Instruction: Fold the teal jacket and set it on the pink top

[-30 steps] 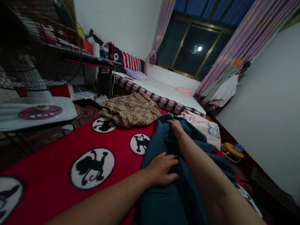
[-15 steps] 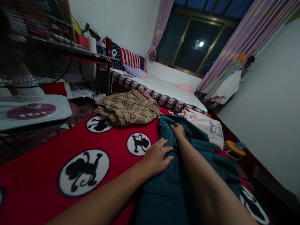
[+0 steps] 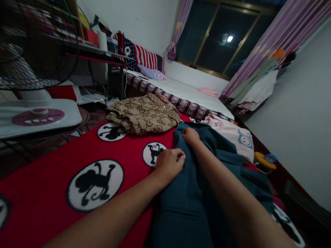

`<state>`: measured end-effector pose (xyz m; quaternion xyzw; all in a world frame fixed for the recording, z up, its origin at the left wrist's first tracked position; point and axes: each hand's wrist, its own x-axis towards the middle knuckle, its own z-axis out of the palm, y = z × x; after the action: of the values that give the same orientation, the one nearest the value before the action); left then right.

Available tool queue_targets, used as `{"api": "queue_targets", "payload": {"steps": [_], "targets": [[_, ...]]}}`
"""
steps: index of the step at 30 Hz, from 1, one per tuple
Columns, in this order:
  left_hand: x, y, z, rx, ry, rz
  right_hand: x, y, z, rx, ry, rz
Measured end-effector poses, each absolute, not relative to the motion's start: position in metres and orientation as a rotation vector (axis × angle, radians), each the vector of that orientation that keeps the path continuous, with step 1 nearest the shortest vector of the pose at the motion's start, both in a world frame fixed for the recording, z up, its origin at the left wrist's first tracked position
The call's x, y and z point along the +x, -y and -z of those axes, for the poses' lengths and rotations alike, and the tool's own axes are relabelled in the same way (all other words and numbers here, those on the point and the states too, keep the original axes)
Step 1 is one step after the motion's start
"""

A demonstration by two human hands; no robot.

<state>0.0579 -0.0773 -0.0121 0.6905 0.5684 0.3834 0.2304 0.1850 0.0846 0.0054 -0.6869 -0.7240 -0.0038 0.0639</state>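
Note:
A dark teal jacket (image 3: 181, 196) lies lengthwise in front of me, with a slit pocket on its near left part and a flap pocket toward the right. My right hand (image 3: 190, 137) is closed on the cloth near its far end; the fingertips are hidden. Along the left edge, my left hand (image 3: 170, 163) has its fingers curled and thumb drawn in, pinching the fabric there. Beyond the hands lie folded tan patterned shorts (image 3: 147, 113), and a folded pale pink shirt (image 3: 232, 136) with a blue print rests to the right of the jacket.
Under the clothes spreads a red blanket (image 3: 51, 162) with monkey figures in white circles. A fan (image 3: 38, 113) stands at the left, near a cluttered desk (image 3: 100, 58). Behind is a bed (image 3: 176, 88) below a window. A yellow stool (image 3: 265, 160) is by the right wall.
My left hand has gone from spread fingers to curled ones at the jacket's edge. The right hand has shifted slightly left and the cloth under it looks smoother. The view has tilted a little.

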Motion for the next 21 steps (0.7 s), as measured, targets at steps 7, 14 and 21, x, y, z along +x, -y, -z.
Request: {"api": "queue_targets", "payload": {"steps": [7,14,21], "targets": [[0.038,0.054,0.036,1.807,-1.525,-1.281,0.2,-0.08,-0.003,-1.916,2.25,-0.228],[0.035,0.053,0.038,1.787,-1.481,-1.246,0.225,0.028,-0.03,-1.313,2.242,-0.161],[0.034,0.055,0.04,1.864,-1.531,-1.257,0.217,0.165,0.003,-1.18,2.457,-0.195]]}}
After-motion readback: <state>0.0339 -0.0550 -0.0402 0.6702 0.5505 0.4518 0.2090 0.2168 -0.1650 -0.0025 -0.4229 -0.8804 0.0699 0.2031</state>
